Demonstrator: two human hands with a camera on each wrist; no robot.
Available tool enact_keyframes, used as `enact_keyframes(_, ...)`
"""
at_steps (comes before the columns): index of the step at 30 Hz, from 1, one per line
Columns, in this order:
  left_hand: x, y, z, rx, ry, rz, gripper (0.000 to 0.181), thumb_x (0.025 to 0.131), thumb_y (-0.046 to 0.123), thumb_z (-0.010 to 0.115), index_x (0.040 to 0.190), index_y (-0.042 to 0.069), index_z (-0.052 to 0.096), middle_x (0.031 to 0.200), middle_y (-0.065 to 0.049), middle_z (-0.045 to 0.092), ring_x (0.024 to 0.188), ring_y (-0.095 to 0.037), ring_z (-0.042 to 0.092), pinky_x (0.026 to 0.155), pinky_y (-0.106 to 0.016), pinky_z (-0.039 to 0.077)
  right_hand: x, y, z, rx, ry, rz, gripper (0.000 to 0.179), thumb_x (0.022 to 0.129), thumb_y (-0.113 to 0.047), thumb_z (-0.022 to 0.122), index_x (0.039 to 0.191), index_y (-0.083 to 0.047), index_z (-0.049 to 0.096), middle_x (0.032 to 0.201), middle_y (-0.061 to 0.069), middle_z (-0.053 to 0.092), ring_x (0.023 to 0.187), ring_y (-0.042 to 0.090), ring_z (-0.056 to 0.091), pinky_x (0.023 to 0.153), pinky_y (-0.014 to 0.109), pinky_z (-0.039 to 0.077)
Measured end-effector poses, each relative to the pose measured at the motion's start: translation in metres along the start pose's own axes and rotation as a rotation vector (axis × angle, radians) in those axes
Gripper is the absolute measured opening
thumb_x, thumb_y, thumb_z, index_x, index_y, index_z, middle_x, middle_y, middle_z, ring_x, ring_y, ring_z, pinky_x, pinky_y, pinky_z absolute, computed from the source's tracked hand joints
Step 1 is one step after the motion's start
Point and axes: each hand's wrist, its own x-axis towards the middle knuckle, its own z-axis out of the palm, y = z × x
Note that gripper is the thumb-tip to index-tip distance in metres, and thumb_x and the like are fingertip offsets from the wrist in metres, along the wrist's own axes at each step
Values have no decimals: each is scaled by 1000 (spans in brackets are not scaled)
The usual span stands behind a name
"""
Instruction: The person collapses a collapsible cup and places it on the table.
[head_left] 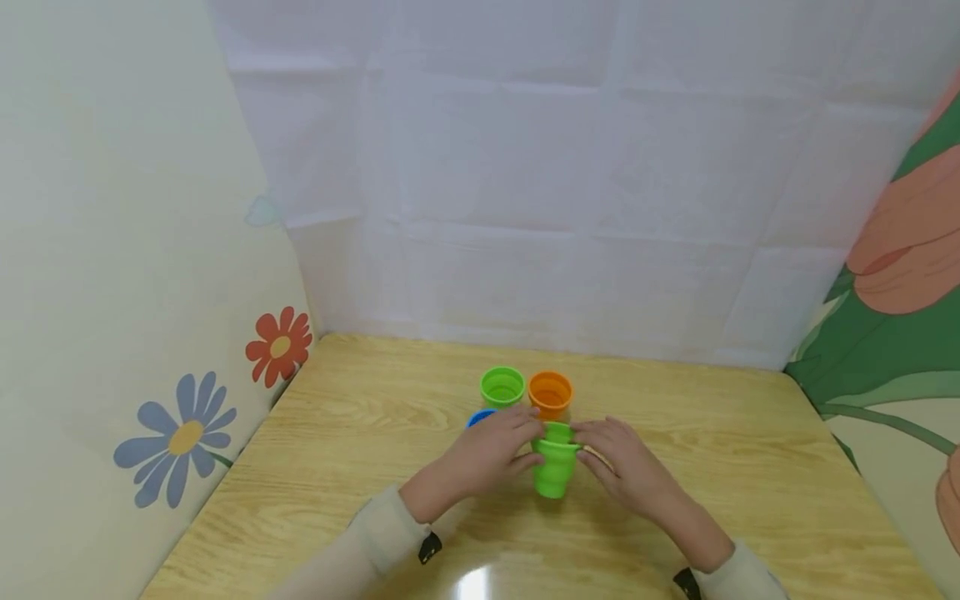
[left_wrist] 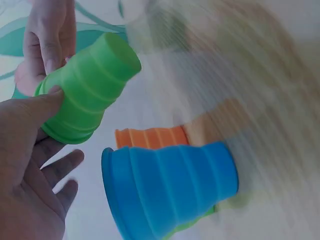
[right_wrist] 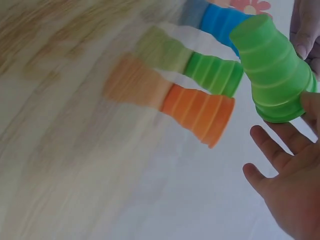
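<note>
A green ribbed cup [head_left: 555, 471] is held between both hands near its rim. My left hand [head_left: 483, 450] pinches the left side of the rim, the thumb on the outer wall in the left wrist view. On the opposite side, my right hand [head_left: 630, 468] grips the rim the same way, its lower fingers spread free in the right wrist view. Just beyond the hands stand an orange cup [head_left: 550, 393], a second green cup [head_left: 502, 387] and a blue cup [left_wrist: 170, 185]. In the head view the left hand partly hides the blue one.
The cups stand on a wood-grain table [head_left: 360, 417]. A white cloth [head_left: 495, 167] hangs behind its far edge. Flower-patterned walls [head_left: 180, 437] flank it on both sides. Light glares off the table's near edge.
</note>
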Motion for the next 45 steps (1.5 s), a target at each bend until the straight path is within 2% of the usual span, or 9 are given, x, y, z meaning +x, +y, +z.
enact_keyframes(3, -3, 1, -1, -137, -2, -27, 27, 100, 32, 66, 118, 12, 62, 115, 1, 68, 111, -19, 65, 95, -29, 53, 1, -3, -3, 71, 5, -13, 29, 91, -10, 74, 119, -13, 68, 125, 3, 69, 117, 26, 63, 102, 56, 48)
enact_keyframes(6, -7, 3, -2, -219, 12, -56, 26, 100, 31, 65, 119, 13, 61, 106, 3, 66, 91, -16, 64, 77, -24, 53, 3, -8, -6, 118, -10, -7, 31, 92, -13, 75, 122, -15, 66, 123, -1, 68, 117, 22, 62, 99, 48, 53)
enact_keyframes(9, -9, 6, -4, -255, 40, -72, 30, 101, 31, 65, 122, 10, 61, 106, 2, 68, 83, -12, 61, 75, -25, 53, 4, -14, -9, 163, -21, 16, 31, 94, -14, 74, 123, -15, 64, 121, -3, 67, 114, 18, 62, 95, 43, 55)
enact_keyframes(16, -13, 9, -8, -384, 31, -117, 32, 103, 33, 61, 125, 10, 60, 114, 0, 68, 101, -20, 66, 88, -32, 56, 4, -22, -10, 267, -8, 49, 31, 95, -12, 72, 124, -12, 63, 118, -3, 68, 106, 13, 64, 90, 39, 57)
enact_keyframes(22, -14, 11, -9, -417, 48, -113, 21, 99, 28, 67, 113, 13, 62, 101, 6, 66, 87, -6, 58, 79, -24, 53, 5, -23, -8, 299, 0, 51, 26, 95, -9, 71, 120, -13, 64, 111, -5, 69, 100, 11, 66, 86, 38, 58)
enact_keyframes(30, -13, 13, -11, -488, 47, -124, 17, 97, 20, 70, 107, 9, 63, 96, 2, 67, 82, -7, 63, 73, -26, 59, 6, -26, -7, 291, 15, 41, 22, 95, -7, 70, 115, -13, 64, 105, -6, 70, 95, 8, 67, 83, 33, 59)
enact_keyframes(34, -13, 13, -11, -483, 66, -105, 16, 96, 18, 72, 105, 8, 63, 93, 1, 68, 79, -6, 63, 67, -19, 57, 6, -28, -7, 288, 13, 38, 21, 95, -6, 69, 115, -12, 64, 103, -6, 70, 93, 7, 66, 81, 32, 59)
enact_keyframes(39, -12, 14, -11, -460, 122, -66, 13, 96, 16, 71, 102, 8, 64, 86, 2, 66, 71, 1, 55, 60, -12, 50, 5, -27, -5, 300, 28, 18, 19, 96, -2, 67, 113, -11, 63, 98, -6, 69, 87, 5, 65, 75, 27, 59)
enact_keyframes(45, -11, 16, -7, -434, 229, -17, 11, 97, 15, 69, 102, 6, 65, 79, 3, 60, 65, 2, 46, 55, -11, 43, 5, -27, 0, 248, 109, -21, 23, 93, 7, 65, 111, -8, 64, 95, -3, 70, 84, 5, 65, 73, 26, 59)
